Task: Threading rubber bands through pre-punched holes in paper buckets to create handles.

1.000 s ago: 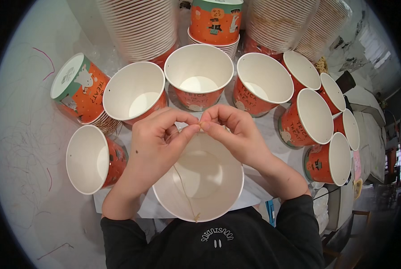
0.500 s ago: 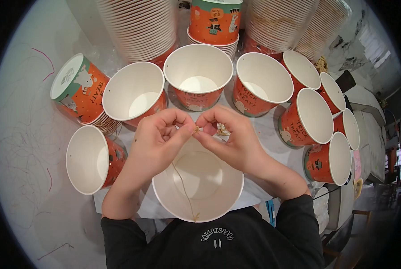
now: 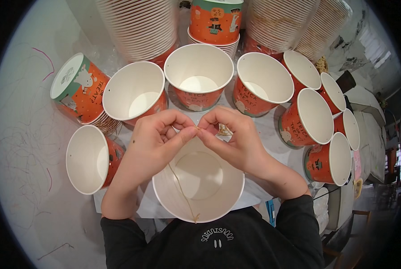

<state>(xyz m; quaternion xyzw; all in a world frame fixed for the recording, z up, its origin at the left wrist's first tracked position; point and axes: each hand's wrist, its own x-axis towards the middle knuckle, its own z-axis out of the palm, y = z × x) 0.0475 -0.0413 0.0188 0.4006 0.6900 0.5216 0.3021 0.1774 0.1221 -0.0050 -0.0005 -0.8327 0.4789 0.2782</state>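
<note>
A large white-lined paper bucket (image 3: 229, 197) stands at the table's near edge, its mouth up toward me. A thin tan cord (image 3: 181, 188) comes from its near rim, where it is knotted, and runs up across the opening to my hands. Above the bucket's far rim, my left hand (image 3: 162, 139) and my right hand (image 3: 227, 134) meet fingertip to fingertip. Both pinch the cord's end between thumb and forefinger; the exact shape of the cord there is mostly covered by the fingers.
Orange printed buckets stand in an arc around me, among them a left one (image 3: 87, 160), a far middle one (image 3: 198, 67) and a right one (image 3: 315, 116). An upside-down bucket (image 3: 81, 87) sits at far left. Tall nested stacks (image 3: 137, 31) rise at the back.
My fingertips have pressed closer together, covering the small cord knot seen between them before. The cord's upper part has shifted slightly left. The buckets have stayed put.
</note>
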